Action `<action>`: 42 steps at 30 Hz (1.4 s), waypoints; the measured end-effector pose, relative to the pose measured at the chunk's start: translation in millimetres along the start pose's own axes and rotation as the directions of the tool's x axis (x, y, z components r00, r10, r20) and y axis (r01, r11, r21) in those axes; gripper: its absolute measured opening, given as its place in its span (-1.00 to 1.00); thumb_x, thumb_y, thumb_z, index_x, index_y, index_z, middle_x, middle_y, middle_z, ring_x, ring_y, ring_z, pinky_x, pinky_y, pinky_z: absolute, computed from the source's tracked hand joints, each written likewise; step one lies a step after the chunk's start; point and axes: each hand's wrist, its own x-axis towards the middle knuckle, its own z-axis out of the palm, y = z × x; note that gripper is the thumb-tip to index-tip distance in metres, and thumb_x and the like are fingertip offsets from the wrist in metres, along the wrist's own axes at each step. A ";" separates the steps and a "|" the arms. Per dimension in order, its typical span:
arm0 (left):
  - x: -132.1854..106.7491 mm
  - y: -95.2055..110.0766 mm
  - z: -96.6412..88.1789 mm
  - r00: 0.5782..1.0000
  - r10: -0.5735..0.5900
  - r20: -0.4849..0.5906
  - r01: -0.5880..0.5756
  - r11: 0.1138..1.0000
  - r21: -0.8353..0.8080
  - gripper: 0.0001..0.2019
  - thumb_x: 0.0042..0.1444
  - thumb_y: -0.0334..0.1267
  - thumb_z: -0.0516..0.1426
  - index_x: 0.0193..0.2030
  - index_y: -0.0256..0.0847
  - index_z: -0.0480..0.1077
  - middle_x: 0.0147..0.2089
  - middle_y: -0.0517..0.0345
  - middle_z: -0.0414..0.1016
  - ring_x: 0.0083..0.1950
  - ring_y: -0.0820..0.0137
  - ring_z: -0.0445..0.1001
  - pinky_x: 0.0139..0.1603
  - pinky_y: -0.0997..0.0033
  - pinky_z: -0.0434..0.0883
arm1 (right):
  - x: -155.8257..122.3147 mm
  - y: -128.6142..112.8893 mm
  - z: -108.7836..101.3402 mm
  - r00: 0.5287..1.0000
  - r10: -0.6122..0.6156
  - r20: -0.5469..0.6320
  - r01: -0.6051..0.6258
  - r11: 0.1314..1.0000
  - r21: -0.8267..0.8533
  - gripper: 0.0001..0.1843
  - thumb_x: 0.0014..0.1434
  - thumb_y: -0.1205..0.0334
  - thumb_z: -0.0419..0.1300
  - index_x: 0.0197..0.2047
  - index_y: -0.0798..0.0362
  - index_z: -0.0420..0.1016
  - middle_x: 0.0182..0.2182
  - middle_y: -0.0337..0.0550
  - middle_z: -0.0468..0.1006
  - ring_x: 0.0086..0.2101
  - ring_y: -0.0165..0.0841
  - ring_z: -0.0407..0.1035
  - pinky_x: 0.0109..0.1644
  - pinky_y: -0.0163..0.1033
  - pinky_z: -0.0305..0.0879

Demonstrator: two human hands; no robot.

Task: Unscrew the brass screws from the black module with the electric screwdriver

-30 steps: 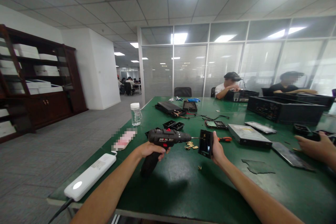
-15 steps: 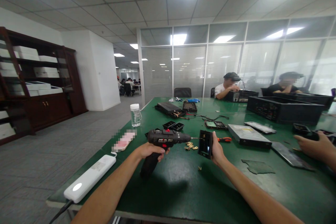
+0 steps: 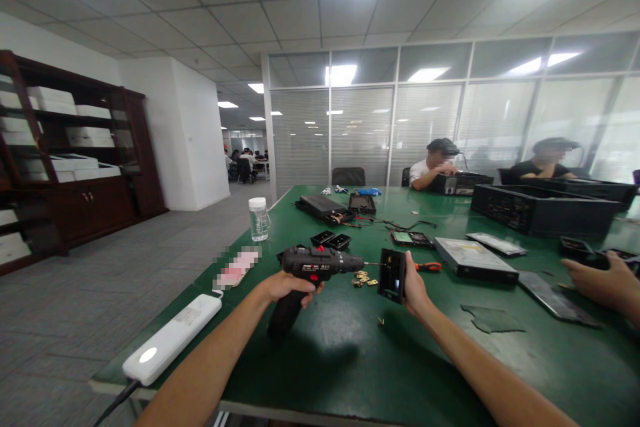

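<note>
My left hand (image 3: 295, 287) is curled around the drill (image 3: 313, 263), levelled rightward. My outstretched right hand (image 3: 415, 287) clasps the black casing (image 3: 391, 275) by its side.

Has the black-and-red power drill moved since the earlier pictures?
No: the drill shows no visible shift in any direction against the clear, white-capped cylindrical bottle.

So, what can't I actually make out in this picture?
All in the head view:
- Most fingers of the right hand: hidden behind the black part.
- Tip of the drill bit: too small to tell where it ends.
- Fine print on the drill: too small to read.
- Pink item: blurred by pixelation.
- Co-worker's hand: the rest of that person is cut off by the right edge.
</note>
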 end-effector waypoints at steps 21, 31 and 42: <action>0.5 -2.6 -1.7 1.000 -0.006 -0.026 0.006 1.000 0.008 -0.68 -0.12 -0.26 0.13 -0.21 -0.41 0.29 -0.28 -0.01 0.29 -0.52 0.55 0.26 -0.49 0.49 0.27 | 4.2 2.9 -2.8 0.999 -0.022 0.044 0.023 1.000 -0.012 -0.46 -0.15 -0.24 0.04 -0.40 0.12 0.40 -0.63 -0.18 0.45 -0.59 -0.33 0.36 -0.48 -0.23 0.31; 0.4 -2.1 -1.5 1.000 -0.008 -0.023 0.009 1.000 0.005 -0.67 -0.12 -0.26 0.14 -0.20 -0.41 0.29 -0.28 -0.01 0.29 -0.53 0.55 0.26 -0.49 0.49 0.27 | 4.2 2.9 -3.2 0.999 -0.035 0.041 0.035 0.999 -0.018 -0.47 -0.14 -0.22 0.04 -0.39 0.12 0.40 -0.61 -0.18 0.46 -0.59 -0.32 0.36 -0.47 -0.22 0.32; 0.3 -2.3 -1.2 1.000 -0.006 -0.019 0.006 1.000 -0.003 -0.69 -0.11 -0.29 0.12 -0.19 -0.41 0.29 -0.28 -0.02 0.29 -0.53 0.55 0.26 -0.49 0.49 0.25 | 3.2 3.0 -3.0 0.998 -0.025 0.057 0.025 1.000 -0.003 -0.48 -0.14 -0.22 0.04 -0.40 0.11 0.39 -0.63 -0.18 0.45 -0.59 -0.32 0.36 -0.49 -0.21 0.31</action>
